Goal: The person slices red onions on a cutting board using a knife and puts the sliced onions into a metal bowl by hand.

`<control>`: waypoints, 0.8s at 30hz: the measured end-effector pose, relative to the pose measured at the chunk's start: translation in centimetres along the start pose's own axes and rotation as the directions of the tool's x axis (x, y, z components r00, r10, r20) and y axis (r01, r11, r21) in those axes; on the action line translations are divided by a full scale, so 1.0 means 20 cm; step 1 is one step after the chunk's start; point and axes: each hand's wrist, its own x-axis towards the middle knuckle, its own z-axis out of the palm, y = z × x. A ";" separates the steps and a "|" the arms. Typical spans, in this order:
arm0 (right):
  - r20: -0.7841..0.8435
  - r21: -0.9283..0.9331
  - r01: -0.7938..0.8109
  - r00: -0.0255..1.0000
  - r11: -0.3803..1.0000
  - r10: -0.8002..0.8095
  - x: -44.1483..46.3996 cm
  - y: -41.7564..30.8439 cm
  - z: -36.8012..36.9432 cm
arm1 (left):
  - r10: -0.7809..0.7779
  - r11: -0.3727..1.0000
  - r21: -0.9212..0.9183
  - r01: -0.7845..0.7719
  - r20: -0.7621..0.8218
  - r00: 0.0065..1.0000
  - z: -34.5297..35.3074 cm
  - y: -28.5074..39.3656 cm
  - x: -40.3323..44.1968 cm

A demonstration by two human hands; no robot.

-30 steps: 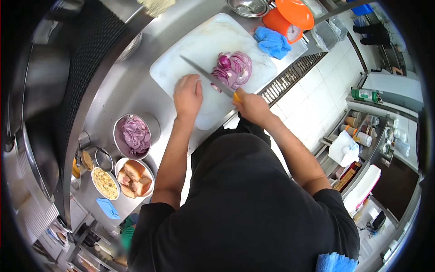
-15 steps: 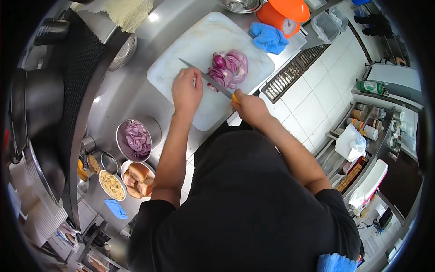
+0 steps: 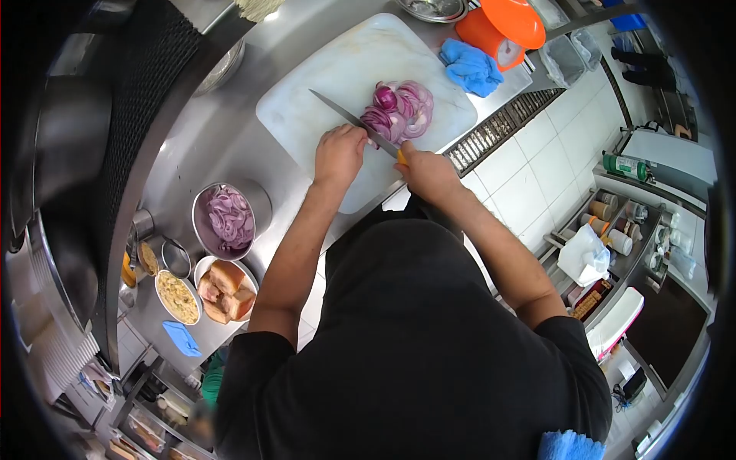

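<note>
In my right hand [image 3: 429, 175] is a kitchen knife [image 3: 343, 113], gripped by its yellow handle. Its long blade points up and left across the white cutting board [image 3: 310, 107]. My left hand [image 3: 340, 156] is on the near side of the blade, fingers curled together at a small bit of red onion, mostly hidden by the fingertips. Just beyond the blade lies a pile of sliced red onion [image 3: 406, 107], some slices touching the knife. Left of my left arm, a steel pot [image 3: 262, 205] holds more sliced red onion [image 3: 228, 218].
An orange kitchen scale [image 3: 475, 31] and a blue cloth [image 3: 470, 67] are at the board's far right. Near the pot stand a bowl of bread-like chunks [image 3: 227, 290] and an oval dish of yellowish food [image 3: 177, 297]. A dark shelf edge [image 3: 146, 153] runs along the left.
My left hand has moved right and closed in on the small onion bit by the blade. The knife stays in my right hand, at nearly the same angle. The view has shifted slightly.
</note>
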 end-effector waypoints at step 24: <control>-0.118 0.030 0.028 0.993 0.999 -0.024 0.02 -0.08 -0.02 | -0.072 0.996 -0.048 0.069 -0.047 0.996 -0.13 -0.05 -0.05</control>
